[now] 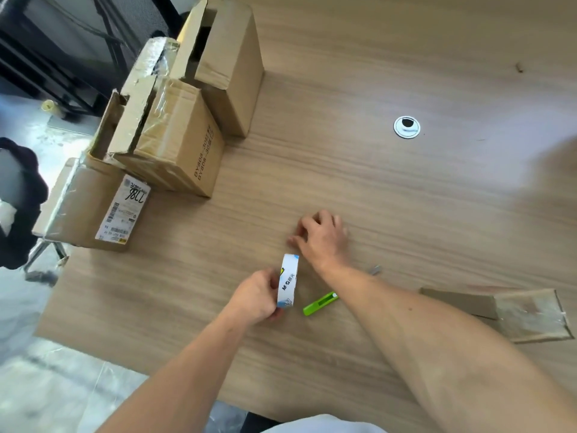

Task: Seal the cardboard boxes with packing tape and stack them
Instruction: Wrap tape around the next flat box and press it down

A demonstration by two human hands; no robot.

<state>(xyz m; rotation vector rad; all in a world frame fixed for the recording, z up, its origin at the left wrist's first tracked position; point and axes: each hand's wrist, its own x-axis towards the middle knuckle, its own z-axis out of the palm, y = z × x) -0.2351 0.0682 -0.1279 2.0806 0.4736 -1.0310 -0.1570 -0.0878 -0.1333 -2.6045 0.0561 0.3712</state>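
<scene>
Three brown cardboard boxes [184, 145] are standing in a row well left of and beyond the fingers. Their flaps are ragged and glossy with crinkled clear tape, and the farthest is cut off by the frame's top. A person's left hand [257, 296] is gripping a white printed tape roll [288, 281] on edge, fingers curled round its left side. Just beyond the roll, the right hand [321, 237] is resting on the wood-grain table [406, 198], fingers bunched and curled; whether they are pinching anything is unclear. A slim green plastic cutter [320, 304] is lying just right of the left fingers, its far end running up to the right forearm. A flattened, tape-covered cardboard piece [499, 310] is lying well right.
</scene>
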